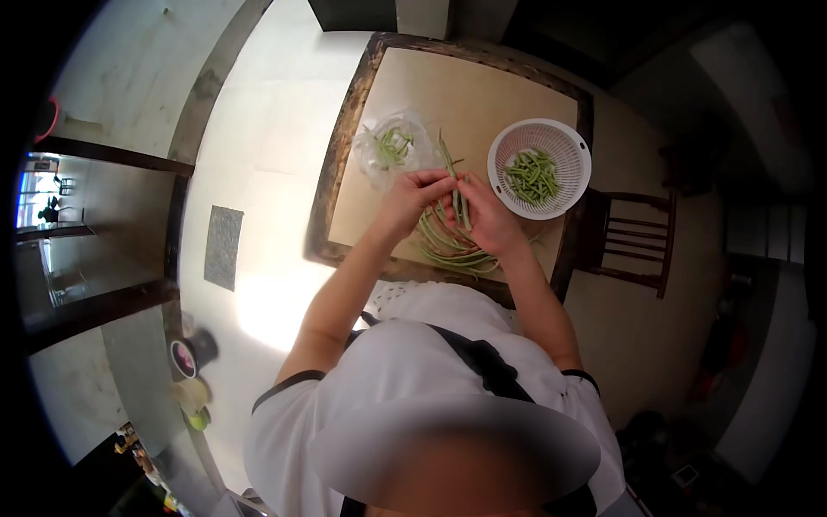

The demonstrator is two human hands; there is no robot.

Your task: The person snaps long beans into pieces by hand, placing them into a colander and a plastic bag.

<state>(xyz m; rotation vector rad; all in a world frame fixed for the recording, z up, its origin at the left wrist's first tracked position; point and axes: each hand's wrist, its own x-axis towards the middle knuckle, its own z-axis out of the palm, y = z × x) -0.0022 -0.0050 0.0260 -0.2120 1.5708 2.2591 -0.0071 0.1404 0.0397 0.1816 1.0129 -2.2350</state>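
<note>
Long green beans (447, 153) pass between my two hands, which meet above the table. My left hand (415, 200) pinches the beans with thumb and forefinger. Close against it, my right hand (484, 215) has its fingers closed round the same beans, with part of them hanging below. Under my hands lies a loose pile of long green beans (457, 257), some with reddish streaks. Right of my hands stands a white strainer basket (497, 164) with short cut bean pieces (532, 178) in it. A clear plastic bag (368, 153) with bean scraps (394, 146) lies to the left.
The square table (482, 82) has a dark wooden border. A wooden chair (636, 237) stands at its right side. On the floor to the left are a grey mat (224, 247) and a dark bucket (183, 358) near the wall.
</note>
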